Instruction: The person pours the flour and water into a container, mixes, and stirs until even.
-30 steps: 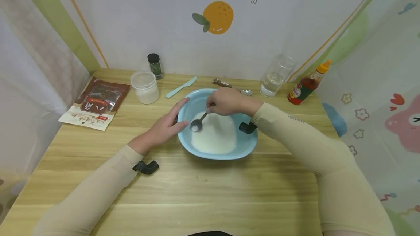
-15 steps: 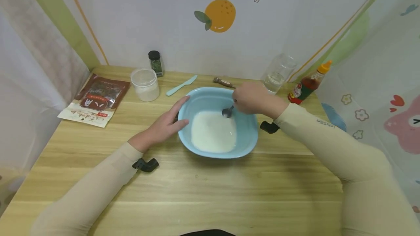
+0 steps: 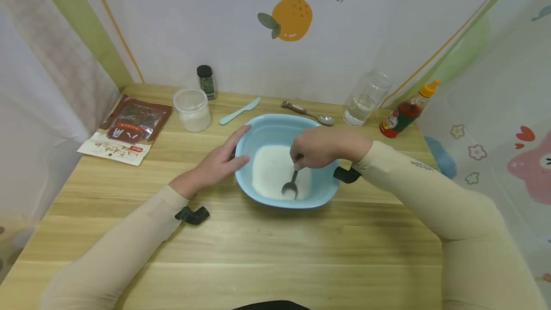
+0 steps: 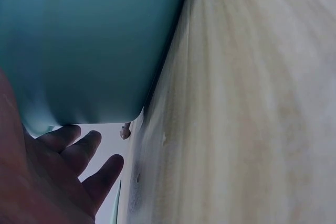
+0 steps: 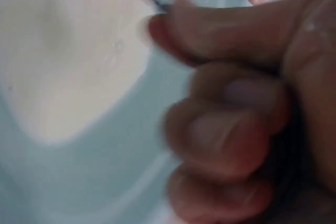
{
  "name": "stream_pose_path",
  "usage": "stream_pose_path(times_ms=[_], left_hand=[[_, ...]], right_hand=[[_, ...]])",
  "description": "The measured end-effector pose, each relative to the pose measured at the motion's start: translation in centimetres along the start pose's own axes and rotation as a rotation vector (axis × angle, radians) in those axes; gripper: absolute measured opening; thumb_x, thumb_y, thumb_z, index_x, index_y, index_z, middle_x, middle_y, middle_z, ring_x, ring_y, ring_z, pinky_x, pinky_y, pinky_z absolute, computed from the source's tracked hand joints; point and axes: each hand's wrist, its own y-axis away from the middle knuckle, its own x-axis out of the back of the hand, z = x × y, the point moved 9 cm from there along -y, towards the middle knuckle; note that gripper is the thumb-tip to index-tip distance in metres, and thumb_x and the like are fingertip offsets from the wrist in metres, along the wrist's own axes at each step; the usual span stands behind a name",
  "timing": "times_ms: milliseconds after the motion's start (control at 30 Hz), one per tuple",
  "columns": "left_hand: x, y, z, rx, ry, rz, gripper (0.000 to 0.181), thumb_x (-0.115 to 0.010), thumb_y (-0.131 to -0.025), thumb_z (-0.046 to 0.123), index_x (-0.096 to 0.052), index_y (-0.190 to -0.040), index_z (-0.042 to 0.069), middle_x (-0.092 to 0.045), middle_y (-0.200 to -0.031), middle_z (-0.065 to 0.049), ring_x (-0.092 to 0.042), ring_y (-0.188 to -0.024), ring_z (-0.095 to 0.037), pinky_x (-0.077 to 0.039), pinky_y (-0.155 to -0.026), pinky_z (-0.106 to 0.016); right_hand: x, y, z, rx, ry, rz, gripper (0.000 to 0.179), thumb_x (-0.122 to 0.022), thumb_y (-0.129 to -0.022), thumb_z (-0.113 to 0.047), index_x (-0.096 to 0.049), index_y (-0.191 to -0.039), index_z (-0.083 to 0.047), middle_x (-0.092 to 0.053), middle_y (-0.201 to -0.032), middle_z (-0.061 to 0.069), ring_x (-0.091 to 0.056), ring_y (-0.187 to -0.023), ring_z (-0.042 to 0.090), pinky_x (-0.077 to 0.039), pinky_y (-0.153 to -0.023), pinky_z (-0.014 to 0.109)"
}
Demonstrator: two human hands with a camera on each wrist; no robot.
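Observation:
A light blue bowl (image 3: 318, 190) with a milky white liquid (image 3: 269, 171) in it stands on the wooden table. My left hand (image 3: 213, 166) holds its left side, thumb over the rim and the other fingers against the outside wall. In the left wrist view those fingers (image 4: 86, 153) lie by the bowl's outer wall (image 4: 89, 51). My right hand (image 3: 316, 146), above the bowl, pinches the handle of a dark metal spoon (image 3: 290, 186). The spoon's head is down in the liquid near the front. In the right wrist view the fingers are curled and the spoon is blurred.
Behind the bowl lie a pale green knife (image 3: 240, 111) and another spoon (image 3: 307, 112). A jar of white powder (image 3: 192, 111), a herb shaker (image 3: 206, 83) and a brown food packet (image 3: 129, 128) are at left. A glass of water (image 3: 361, 102) and a red sauce bottle (image 3: 406, 111) stand at right.
The spoon in my right hand has swept from the bowl's left side to the back right, then down to the front. My left hand has stayed on the bowl.

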Motion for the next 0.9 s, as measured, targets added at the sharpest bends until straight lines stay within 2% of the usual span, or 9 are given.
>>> stream_pose_path(times_ms=[67, 167, 267, 400, 533, 600, 800, 900], left_hand=[[-0.1, 0.0, 0.0, 0.002, -0.002, 0.001, 0.081, -0.060, -0.113, 0.024, -0.015, -0.180, 0.019, -0.046, -0.167, -0.028, -0.070, -0.129, -0.042, -0.066, -0.099, -0.048], [-0.2, 0.0, -0.2, 0.013, -0.010, 0.000, 0.081, -0.059, -0.113, 0.026, -0.014, -0.180, 0.021, -0.048, -0.166, -0.027, -0.070, -0.129, -0.039, -0.065, -0.101, -0.048], [-0.2, 0.0, -0.2, 0.020, -0.016, 0.001, 0.080, -0.059, -0.114, 0.026, -0.014, -0.180, 0.024, -0.049, -0.166, -0.025, -0.070, -0.130, -0.036, -0.064, -0.104, -0.049], [-0.1, 0.0, -0.1, 0.011, -0.023, 0.006, 0.080, -0.059, -0.113, 0.023, -0.015, -0.180, 0.021, -0.050, -0.165, -0.027, -0.071, -0.129, -0.038, -0.064, -0.103, -0.051], [-0.1, 0.0, 0.0, 0.011, -0.025, 0.007, 0.080, -0.059, -0.113, 0.024, -0.016, -0.180, 0.019, -0.050, -0.164, -0.029, -0.071, -0.129, -0.041, -0.065, -0.101, -0.051], [-0.1, 0.0, 0.0, 0.017, -0.022, 0.004, 0.080, -0.059, -0.113, 0.025, -0.015, -0.180, 0.019, -0.050, -0.164, -0.029, -0.070, -0.130, -0.041, -0.065, -0.102, -0.051], [-0.1, 0.1, 0.2, 0.019, -0.025, 0.005, 0.081, -0.059, -0.112, 0.025, -0.014, -0.180, 0.019, -0.045, -0.168, -0.028, -0.069, -0.131, -0.041, -0.064, -0.102, -0.052], [0.0, 0.1, 0.3, 0.017, -0.023, 0.007, 0.081, -0.059, -0.112, 0.025, -0.014, -0.180, 0.018, -0.042, -0.170, -0.027, -0.068, -0.133, -0.043, -0.064, -0.102, -0.052]], right_hand=[[0.1, -1.0, -0.2, 0.036, -0.040, 0.059, 0.018, -0.073, -0.110, -0.024, -0.084, -0.102, -0.012, -0.076, -0.091, -0.003, -0.062, -0.076, 0.012, -0.055, -0.073, 0.035], [0.4, -2.1, -0.1, 0.028, -0.080, 0.137, 0.019, -0.072, -0.111, -0.025, -0.084, -0.104, -0.011, -0.076, -0.091, -0.002, -0.060, -0.076, 0.012, -0.053, -0.072, 0.034], [0.8, -2.5, 0.6, -0.042, -0.082, 0.210, 0.022, -0.070, -0.111, -0.026, -0.084, -0.106, -0.010, -0.076, -0.092, -0.002, -0.062, -0.077, 0.014, -0.053, -0.073, 0.035], [1.7, -2.4, 1.8, -0.180, -0.056, 0.302, 0.025, -0.067, -0.112, -0.026, -0.085, -0.111, -0.008, -0.078, -0.096, 0.001, -0.065, -0.079, 0.018, -0.055, -0.071, 0.038], [1.9, -2.3, 2.5, -0.254, -0.049, 0.342, 0.026, -0.065, -0.113, -0.025, -0.085, -0.115, -0.008, -0.079, -0.101, 0.002, -0.066, -0.081, 0.019, -0.055, -0.071, 0.038], [1.8, -2.3, 2.1, -0.232, -0.061, 0.336, 0.025, -0.065, -0.113, -0.024, -0.084, -0.115, -0.008, -0.079, -0.101, 0.001, -0.066, -0.081, 0.019, -0.056, -0.073, 0.038], [0.7, -2.0, -0.1, -0.078, -0.095, 0.303, 0.022, -0.068, -0.112, -0.023, -0.085, -0.107, -0.008, -0.078, -0.094, -0.001, -0.064, -0.079, 0.015, -0.056, -0.074, 0.036], [0.4, -1.6, -0.8, -0.043, -0.105, 0.299, 0.021, -0.070, -0.111, -0.022, -0.084, -0.105, -0.008, -0.079, -0.094, 0.001, -0.063, -0.077, 0.014, -0.055, -0.072, 0.034]])
